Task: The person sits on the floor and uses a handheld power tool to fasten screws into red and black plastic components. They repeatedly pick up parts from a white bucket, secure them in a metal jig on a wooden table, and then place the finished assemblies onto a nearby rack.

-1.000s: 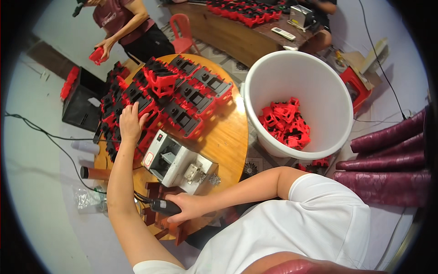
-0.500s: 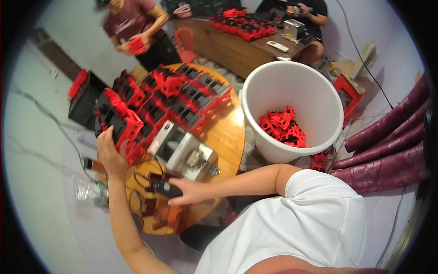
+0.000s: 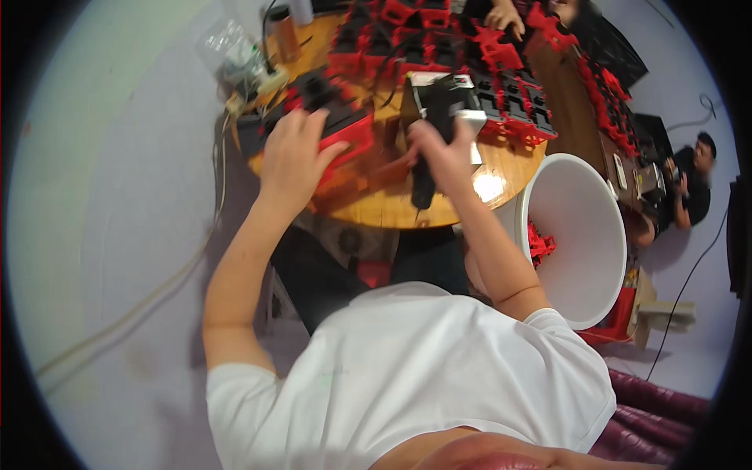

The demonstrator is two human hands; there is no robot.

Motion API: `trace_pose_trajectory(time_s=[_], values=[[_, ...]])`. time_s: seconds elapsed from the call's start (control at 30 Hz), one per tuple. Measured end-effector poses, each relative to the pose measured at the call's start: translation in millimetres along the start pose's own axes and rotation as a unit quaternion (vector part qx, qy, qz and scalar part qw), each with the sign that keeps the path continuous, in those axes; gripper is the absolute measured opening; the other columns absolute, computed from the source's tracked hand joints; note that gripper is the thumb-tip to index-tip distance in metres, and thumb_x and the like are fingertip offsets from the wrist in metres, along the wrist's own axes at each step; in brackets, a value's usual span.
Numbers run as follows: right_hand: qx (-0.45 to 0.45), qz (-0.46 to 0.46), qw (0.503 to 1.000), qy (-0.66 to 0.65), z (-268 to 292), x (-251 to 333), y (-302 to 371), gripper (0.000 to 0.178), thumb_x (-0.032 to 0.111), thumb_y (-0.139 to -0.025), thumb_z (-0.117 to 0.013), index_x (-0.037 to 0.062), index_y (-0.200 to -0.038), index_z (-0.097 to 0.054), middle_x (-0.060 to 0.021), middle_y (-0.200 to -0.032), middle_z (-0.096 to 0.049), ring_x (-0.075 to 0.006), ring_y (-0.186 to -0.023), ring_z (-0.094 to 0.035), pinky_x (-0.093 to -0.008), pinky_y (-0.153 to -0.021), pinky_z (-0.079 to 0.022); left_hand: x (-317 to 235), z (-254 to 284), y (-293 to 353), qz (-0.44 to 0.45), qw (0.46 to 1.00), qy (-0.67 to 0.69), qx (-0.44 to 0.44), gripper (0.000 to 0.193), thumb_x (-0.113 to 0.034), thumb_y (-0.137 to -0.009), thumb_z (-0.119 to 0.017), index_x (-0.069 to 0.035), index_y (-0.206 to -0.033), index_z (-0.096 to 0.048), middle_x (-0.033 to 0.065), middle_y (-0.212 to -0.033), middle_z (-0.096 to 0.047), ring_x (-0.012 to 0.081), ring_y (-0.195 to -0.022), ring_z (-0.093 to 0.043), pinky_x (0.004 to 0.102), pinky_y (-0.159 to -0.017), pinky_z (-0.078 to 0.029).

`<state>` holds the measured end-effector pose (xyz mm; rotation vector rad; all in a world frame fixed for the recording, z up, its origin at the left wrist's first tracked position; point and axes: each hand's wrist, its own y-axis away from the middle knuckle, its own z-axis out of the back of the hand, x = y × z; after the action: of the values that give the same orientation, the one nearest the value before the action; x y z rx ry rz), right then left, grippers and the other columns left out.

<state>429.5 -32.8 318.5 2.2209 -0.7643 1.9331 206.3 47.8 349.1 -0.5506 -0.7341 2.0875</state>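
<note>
My left hand (image 3: 296,157) is closed on the near-left side of a boxy red-and-black plastic part (image 3: 345,129), its thumb along the red edge. The part sits low over the near left of the round wooden table (image 3: 368,210). To its right, my right hand (image 3: 442,157) is wrapped round a black handheld power tool (image 3: 424,184), held upright with its lower end near the table's front edge. Behind the tool is a small grey-white machine (image 3: 474,117), partly covered by it. Motion blurs the tool and the brown block (image 3: 384,172) between my hands.
Rows of red-and-black parts (image 3: 407,47) fill the table's far side. A white bucket (image 3: 580,309) with red pieces stands at the right. A brown bottle (image 3: 283,35) and a plastic bag (image 3: 227,47) are at the far left. Another person's hand (image 3: 505,16) works across the table.
My left hand has brought a red-and-black part from the pile to the near table edge. My right hand has lifted the black tool upright. The view has turned.
</note>
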Motion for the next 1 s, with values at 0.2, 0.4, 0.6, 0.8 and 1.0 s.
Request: trace_pose_trajectory(time_s=[0.2, 0.4, 0.6, 0.8, 1.0], values=[[0.015, 0.13, 0.988, -0.077, 13, 70, 14, 0.018, 0.002, -0.086, -0.062, 0.0, -0.1, -0.05, -0.0093, -0.077, -0.062, -0.0144, -0.058, -0.06, -0.029, -0.054, -0.05, -28, -46, -11, -0.041, 0.995, -0.069, 0.059, 0.047, -0.038, -0.079, -0.074, -0.008, -0.111, -0.057, 0.0101, -0.096, -0.052, 0.027, -0.092, -0.054, 0.0377, -0.076, -0.045], [0.034, 0.217, 0.971, -0.095, 37, 91, 18, 0.032, 0.012, -0.089, -0.067, -0.003, -0.112, -0.052, -0.0146, -0.083, -0.064, -0.019, -0.062, -0.062, -0.032, -0.053, -0.053, -35, -77, -13, -0.088, 0.98, -0.144, 0.101, 0.059, -0.04, -0.069, -0.08, -0.008, -0.113, -0.055, 0.0073, -0.093, -0.051, 0.0246, -0.089, -0.053, 0.0355, -0.075, -0.044], [0.048, 0.221, 0.968, -0.104, 51, 86, 22, 0.033, 0.012, -0.088, -0.069, -0.003, -0.112, -0.052, -0.0145, -0.083, -0.064, -0.0193, -0.062, -0.062, -0.0318, -0.053, -0.052, -24, -55, 1, -0.05, 0.985, -0.116, 0.115, 0.091, -0.032, -0.059, -0.087, -0.008, -0.137, -0.047, 0.007, -0.093, -0.051, 0.0237, -0.089, -0.053, 0.036, -0.074, -0.044], [0.059, 0.193, 0.975, -0.097, 47, 81, 18, 0.032, 0.012, -0.088, -0.068, -0.0034, -0.11, -0.052, -0.0146, -0.083, -0.064, -0.0184, -0.062, -0.062, -0.0315, -0.054, -0.052, -14, -43, 11, -0.027, 0.981, -0.124, 0.146, 0.093, -0.03, -0.063, -0.085, -0.011, -0.144, -0.043, 0.0081, -0.097, -0.051, 0.0249, -0.091, -0.053, 0.0363, -0.077, -0.044], [0.079, 0.165, 0.978, -0.101, 30, 75, 22, 0.033, 0.012, -0.087, -0.068, -0.0039, -0.11, -0.05, -0.0144, -0.083, -0.064, -0.0176, -0.062, -0.062, -0.0308, -0.055, -0.052, 0, -40, 38, -0.034, 0.998, 0.022, 0.057, 0.09, -0.023, -0.068, -0.083, -0.008, -0.145, -0.04, 0.0137, -0.122, -0.054, 0.0318, -0.12, -0.049, 0.0419, -0.101, -0.041]])
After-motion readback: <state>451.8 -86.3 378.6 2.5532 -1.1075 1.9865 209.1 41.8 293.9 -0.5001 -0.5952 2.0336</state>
